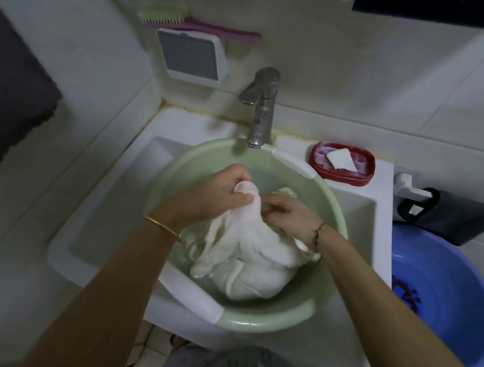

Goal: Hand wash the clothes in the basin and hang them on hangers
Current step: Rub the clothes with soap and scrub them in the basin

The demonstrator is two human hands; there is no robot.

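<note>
In the pale green round plastic basin (pixel 333 225) set in the white sink (pixel 100 236), under the metal tap (pixel 261 106): a wet white cloth garment (pixel 253 258), partly lifted. Left hand (pixel 221 193) and right hand (pixel 288 216) close together, fingers curled, each gripping a bunched fold of it.

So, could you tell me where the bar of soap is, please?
The white soap lies in the red dish on the sink's back right corner, right of the tap.

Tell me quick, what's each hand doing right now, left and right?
Left hand: closed, gripping a bunched fold of the white garment over the green basin.
Right hand: closed, fingers curled into the same garment.
</note>
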